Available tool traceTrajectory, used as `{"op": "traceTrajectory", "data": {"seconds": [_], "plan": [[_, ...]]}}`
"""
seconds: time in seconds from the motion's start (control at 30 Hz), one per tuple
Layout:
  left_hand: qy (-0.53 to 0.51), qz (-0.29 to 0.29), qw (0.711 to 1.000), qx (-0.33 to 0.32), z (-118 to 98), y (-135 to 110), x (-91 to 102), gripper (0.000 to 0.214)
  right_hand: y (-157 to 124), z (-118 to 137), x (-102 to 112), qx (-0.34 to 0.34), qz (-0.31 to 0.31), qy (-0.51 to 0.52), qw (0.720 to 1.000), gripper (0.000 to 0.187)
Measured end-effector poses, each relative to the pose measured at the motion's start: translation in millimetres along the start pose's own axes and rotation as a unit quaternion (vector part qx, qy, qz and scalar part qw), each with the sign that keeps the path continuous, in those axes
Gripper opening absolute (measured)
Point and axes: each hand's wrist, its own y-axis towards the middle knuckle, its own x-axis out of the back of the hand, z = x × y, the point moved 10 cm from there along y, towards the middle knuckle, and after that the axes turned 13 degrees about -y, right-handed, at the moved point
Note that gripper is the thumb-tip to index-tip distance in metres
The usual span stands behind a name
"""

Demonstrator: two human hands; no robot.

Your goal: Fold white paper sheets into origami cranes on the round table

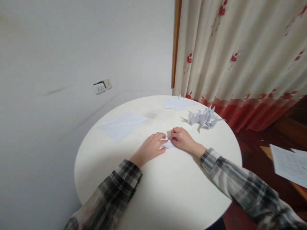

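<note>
A small folded piece of white paper (168,144) lies on the round white table between my two hands. My left hand (152,145) grips its left side, thumb and fingers closed on it. From the right, my right hand (181,138) pinches the upper right edge with curled fingers. Both hands partly cover the paper, so its full shape is hidden. Beyond my right hand stands a cluster of several folded paper cranes (205,118).
White paper sheets (123,125) lie at the table's left; more paper (178,103) sits at the far edge. The round table (168,191) meets a wall with a socket (99,88). A curtain (240,64) hangs behind. Printed sheets (290,164) lie off to the right.
</note>
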Motion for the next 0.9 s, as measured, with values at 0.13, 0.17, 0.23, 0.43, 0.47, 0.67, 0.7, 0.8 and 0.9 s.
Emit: {"op": "traceTrajectory", "data": {"seconds": [0.13,0.17,0.23,0.43,0.47,0.67,0.7,0.8,0.9], "plan": [[-0.018,-0.002,1.000,-0.018,1.0,-1.2,-4.8,0.031,-0.1,2.1,1.4,0.006,-0.001,0.001,1.000,0.019],[-0.024,-0.003,1.000,-0.018,2.1,-1.4,-5.7,0.032,-0.1,2.5,0.7,0.007,0.002,0.003,1.000,0.019],[-0.033,-0.007,0.999,-0.013,4.5,-1.3,-6.4,0.033,-0.2,2.6,-2.0,0.007,0.011,0.010,1.000,0.018],[-0.014,0.007,1.000,-0.020,1.4,-0.1,-5.5,0.029,-0.3,2.2,-8.0,0.005,0.024,0.044,0.999,0.018],[-0.009,0.011,1.000,-0.020,0.8,0.1,-5.3,0.028,-0.2,2.2,-7.4,0.002,0.024,0.045,0.999,0.018],[-0.001,0.008,1.000,-0.017,0.8,0.8,-3.5,0.028,-0.4,-1.2,-1.2,-0.032,0.015,0.059,0.998,0.019],[0.001,0.008,1.000,-0.017,1.1,1.0,-3.5,0.028,-0.7,-2.1,-1.6,-0.035,0.015,0.064,0.997,0.019],[0.007,0.016,1.000,-0.022,1.3,1.4,-5.1,0.028,-1.5,-4.0,-4.8,-0.034,0.016,0.075,0.996,0.019],[0.003,0.021,0.999,-0.027,1.1,1.1,-5.8,0.026,-2.2,-6.0,-9.2,-0.031,0.015,0.085,0.996,0.020]]}}
